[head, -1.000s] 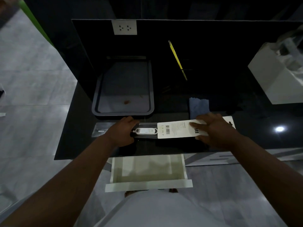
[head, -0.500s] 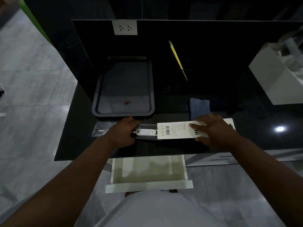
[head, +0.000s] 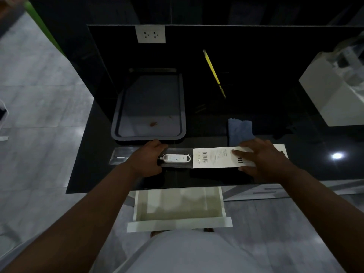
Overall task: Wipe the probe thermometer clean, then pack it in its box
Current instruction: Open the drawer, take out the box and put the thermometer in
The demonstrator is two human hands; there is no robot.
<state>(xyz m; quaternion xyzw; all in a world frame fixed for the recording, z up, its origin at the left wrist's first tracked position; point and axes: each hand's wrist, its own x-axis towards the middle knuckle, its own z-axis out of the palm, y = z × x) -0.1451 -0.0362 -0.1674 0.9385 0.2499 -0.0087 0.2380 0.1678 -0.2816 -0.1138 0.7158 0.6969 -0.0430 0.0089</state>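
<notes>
The white probe thermometer (head: 176,158) lies in a clear plastic tray (head: 118,158) on the black counter, its probe end pointing left. My left hand (head: 146,160) grips the tray over the thermometer's middle, hiding part of it. The long white box sleeve (head: 213,157), printed with a barcode, lies to the right and covers the tray's right end. My right hand (head: 260,161) rests flat on the sleeve and holds it down. A folded blue cloth (head: 239,130) lies just behind the sleeve.
A grey tray (head: 118,133) with small brown stains stands behind my left hand. A yellow pencil-like stick (head: 213,72) leans at the back wall. A white appliance (head: 332,89) sits at the right. An open white drawer (head: 221,201) juts out below the counter edge.
The plastic tray with the thermometer has slid a little further right into the sleeve. Both hands have stayed almost in place.
</notes>
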